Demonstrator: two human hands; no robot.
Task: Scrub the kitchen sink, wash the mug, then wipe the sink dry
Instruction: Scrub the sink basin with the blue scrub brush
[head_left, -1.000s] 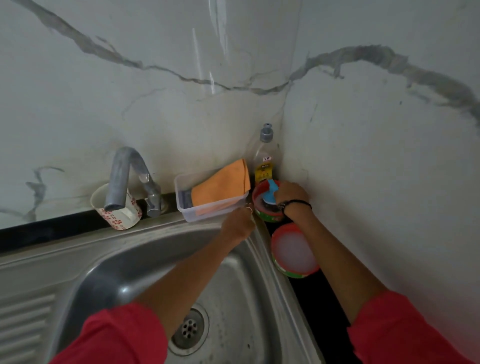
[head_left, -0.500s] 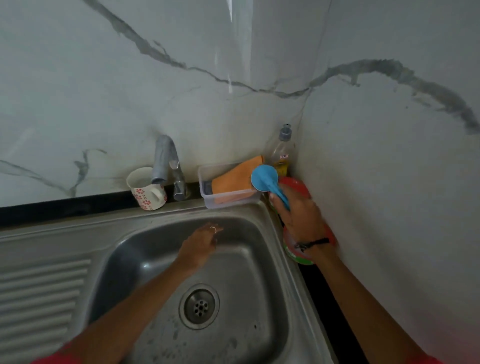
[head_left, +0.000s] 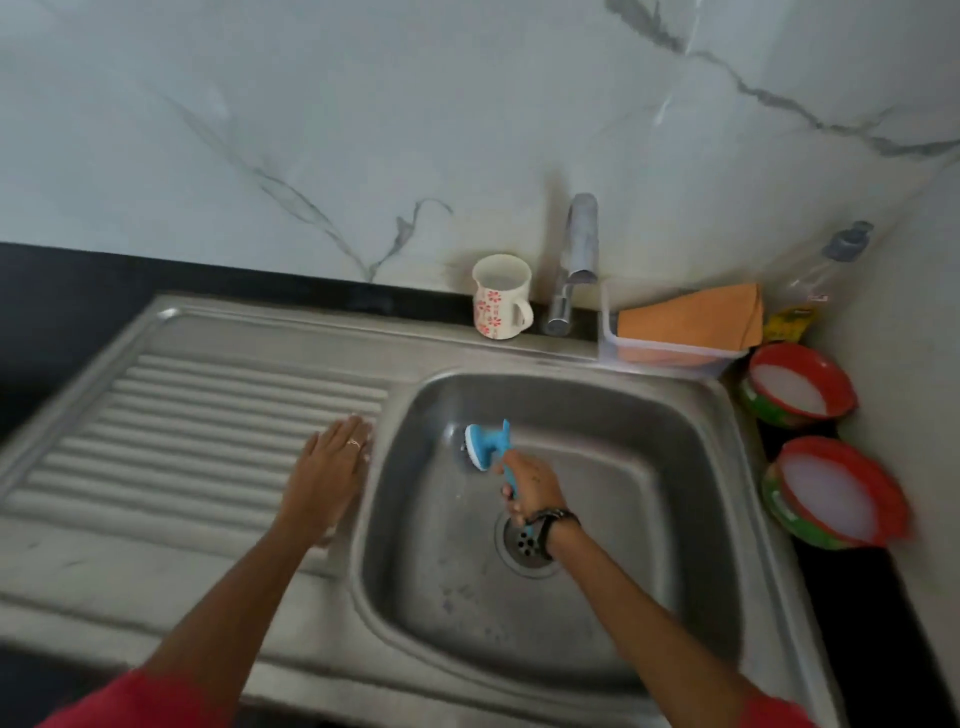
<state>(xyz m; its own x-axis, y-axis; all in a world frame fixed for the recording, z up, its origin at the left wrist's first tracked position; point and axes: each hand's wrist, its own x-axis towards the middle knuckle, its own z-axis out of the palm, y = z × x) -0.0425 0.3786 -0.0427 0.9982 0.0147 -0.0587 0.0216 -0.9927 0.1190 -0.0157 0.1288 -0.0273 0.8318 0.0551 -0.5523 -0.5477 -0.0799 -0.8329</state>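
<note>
Head view shows the steel sink (head_left: 691, 467) filling the middle of the frame, its ribbed drainboard (head_left: 208, 431) at the left. Left hand (head_left: 332, 467) lies flat and open on the drainboard. Right hand (head_left: 530, 486) is closed around the blue brush (head_left: 485, 447) inside the basin. White flowered mug (head_left: 500, 296) stands upright just beside the tap (head_left: 574, 260).

A steel sink (head_left: 649, 415) with a square basin and a ribbed drainboard on its left is set into a dark worktop. A blue brush (head_left: 485, 448) is inside the basin, head against the back-left wall, above the drain. A white mug (head_left: 500, 296) with red flowers stands upright on the sink's back edge. An orange cloth (head_left: 691, 317) lies folded at the back right corner.
</note>
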